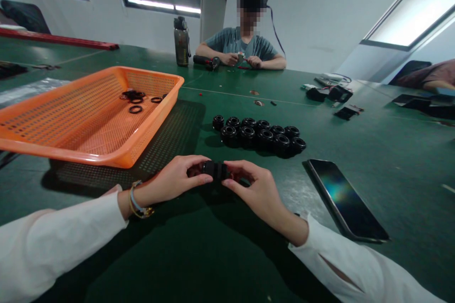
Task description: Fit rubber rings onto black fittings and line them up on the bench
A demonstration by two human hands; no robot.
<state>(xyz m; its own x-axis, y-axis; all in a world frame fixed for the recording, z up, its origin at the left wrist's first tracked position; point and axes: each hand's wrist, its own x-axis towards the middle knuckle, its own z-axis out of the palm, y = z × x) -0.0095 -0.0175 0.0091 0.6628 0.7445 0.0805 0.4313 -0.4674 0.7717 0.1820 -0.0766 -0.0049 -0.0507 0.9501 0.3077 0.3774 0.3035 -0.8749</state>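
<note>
Between my two hands is a small black cylindrical part (215, 170), held on its side just above the green table (227, 255). My left hand (185, 175) pinches its left end between thumb and fingers. The right end is gripped the same way by my right hand (254, 187). Fingertips cover both ends, so I cannot tell whether it is one piece or two pressed together. Beyond my hands stands a group of black ring-topped cylinders (265, 137) in rough rows, with one (218, 122) at the left end of the back row.
To the left sits an orange perforated basket (156, 149) with several black rings (135, 109) inside. A phone (346, 199) lies right of my right hand. Across the table are a bottle (181, 42), a seated person (241, 47) handling something small, and electronic parts (339, 93).
</note>
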